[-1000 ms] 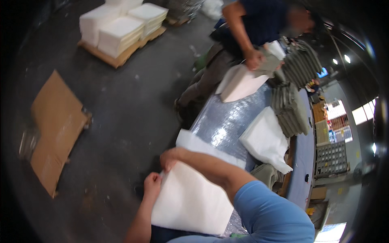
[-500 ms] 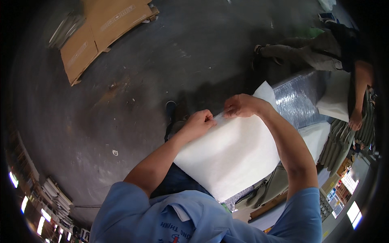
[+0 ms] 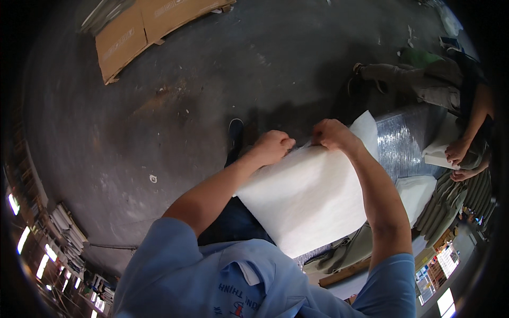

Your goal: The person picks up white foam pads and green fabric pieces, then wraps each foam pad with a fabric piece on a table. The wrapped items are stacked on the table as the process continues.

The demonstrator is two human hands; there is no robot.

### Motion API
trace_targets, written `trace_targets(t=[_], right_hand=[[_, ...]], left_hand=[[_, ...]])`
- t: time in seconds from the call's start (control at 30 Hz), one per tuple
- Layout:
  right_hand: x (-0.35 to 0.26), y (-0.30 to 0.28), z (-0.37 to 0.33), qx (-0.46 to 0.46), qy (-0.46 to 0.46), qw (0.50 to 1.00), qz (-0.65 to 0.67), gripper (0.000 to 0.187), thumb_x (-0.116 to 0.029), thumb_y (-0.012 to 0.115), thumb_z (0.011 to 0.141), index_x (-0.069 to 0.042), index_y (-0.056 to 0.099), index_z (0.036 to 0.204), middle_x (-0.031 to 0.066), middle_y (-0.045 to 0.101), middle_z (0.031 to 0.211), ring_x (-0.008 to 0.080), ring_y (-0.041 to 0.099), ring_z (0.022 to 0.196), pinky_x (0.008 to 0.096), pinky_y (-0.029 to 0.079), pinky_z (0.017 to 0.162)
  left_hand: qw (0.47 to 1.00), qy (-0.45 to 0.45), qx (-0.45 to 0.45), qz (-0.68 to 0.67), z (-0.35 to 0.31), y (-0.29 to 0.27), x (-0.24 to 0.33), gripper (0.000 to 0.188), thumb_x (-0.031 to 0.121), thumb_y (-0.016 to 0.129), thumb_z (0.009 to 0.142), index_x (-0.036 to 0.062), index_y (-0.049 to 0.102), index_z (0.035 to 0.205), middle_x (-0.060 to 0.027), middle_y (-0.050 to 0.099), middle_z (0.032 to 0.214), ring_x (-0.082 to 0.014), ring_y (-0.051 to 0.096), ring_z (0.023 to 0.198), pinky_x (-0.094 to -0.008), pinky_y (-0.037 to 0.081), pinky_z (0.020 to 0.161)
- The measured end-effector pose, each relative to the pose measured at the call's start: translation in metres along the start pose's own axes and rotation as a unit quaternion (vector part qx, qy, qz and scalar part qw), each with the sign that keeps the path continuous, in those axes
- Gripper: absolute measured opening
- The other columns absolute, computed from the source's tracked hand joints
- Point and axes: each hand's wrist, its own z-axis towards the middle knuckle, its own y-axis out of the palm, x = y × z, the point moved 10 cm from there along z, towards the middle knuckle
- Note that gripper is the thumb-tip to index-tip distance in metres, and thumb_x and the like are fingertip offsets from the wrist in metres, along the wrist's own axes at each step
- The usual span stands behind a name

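A white, soft-looking rectangular pad (image 3: 305, 199) lies in front of me, tilted, over the near end of a surface covered in shiny plastic film (image 3: 395, 143). My left hand (image 3: 272, 147) is closed at the pad's far edge, left of its middle. A short way to the right, my right hand (image 3: 332, 134) grips the same edge with fingers curled. Between the two hands runs a thin pale strip of that edge; what exactly the fingertips pinch is hidden. The pad's far right corner (image 3: 365, 126) sticks up beyond my right wrist.
Another white pad (image 3: 416, 193) lies right of my forearm, beside stacked grey-green fabric pieces (image 3: 440, 199). At the far right, a co-worker's hands (image 3: 457, 152) handle a white piece (image 3: 437, 148). Flat cardboard (image 3: 121, 47) lies on the dark floor (image 3: 175, 143) at the far left.
My view has shifted, so most things sit further right. My hands have moved slightly apart along the edge. The co-worker's second hand has come into sight at the white piece.
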Motion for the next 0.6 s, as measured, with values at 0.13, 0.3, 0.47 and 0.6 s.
trace_targets(t=[0.13, 0.3, 0.47, 0.6], right_hand=[[-0.022, -0.029, -0.017, -0.09, 0.006, 0.979, 0.183, 0.025, -0.027, 0.076, 0.086, -0.007, 0.077, 0.1, 0.0103, 0.076, 0.099, 0.0291, 0.071, 0.093, 0.0367, 0.054, 0.083], [-0.093, -0.036, -0.014, -0.08, -0.05, 0.986, 0.141, 0.026, -0.031, 0.077, 0.085, -0.007, 0.077, 0.097, 0.0115, 0.075, 0.097, 0.0298, 0.071, 0.092, 0.039, 0.055, 0.082], [-0.097, 0.008, -0.003, -0.065, -0.094, 0.991, 0.075, 0.03, -0.036, 0.078, 0.084, -0.007, 0.076, 0.093, 0.0125, 0.073, 0.099, 0.0336, 0.069, 0.096, 0.0424, 0.054, 0.084], [-0.096, 0.008, 0.0, -0.031, -0.06, 0.996, 0.055, 0.028, -0.033, 0.079, 0.083, -0.006, 0.075, 0.088, 0.0137, 0.073, 0.093, 0.033, 0.07, 0.092, 0.0417, 0.055, 0.081]], left_hand=[[0.998, 0.013, -0.044, 0.033, -0.036, -0.008, -0.015, 0.033, 0.03, 0.071, 0.094, -0.0002, 0.074, 0.107, -0.0126, 0.076, 0.094, -0.0199, 0.07, 0.085, -0.0348, 0.054, 0.08], [0.999, 0.043, -0.003, 0.004, -0.053, -0.005, -0.019, 0.026, 0.025, 0.075, 0.09, 0.0016, 0.075, 0.1, -0.0127, 0.075, 0.09, -0.0199, 0.07, 0.085, -0.0361, 0.052, 0.077], [0.994, 0.083, 0.067, 0.032, -0.052, -0.01, -0.013, 0.023, 0.024, 0.075, 0.088, 0.0026, 0.074, 0.098, -0.0132, 0.074, 0.087, -0.0237, 0.071, 0.083, -0.0381, 0.053, 0.075], [0.995, 0.057, 0.08, 0.028, -0.041, -0.014, -0.021, 0.023, 0.025, 0.075, 0.089, 0.0026, 0.075, 0.095, -0.0152, 0.074, 0.088, -0.0267, 0.071, 0.083, -0.0396, 0.054, 0.075]])
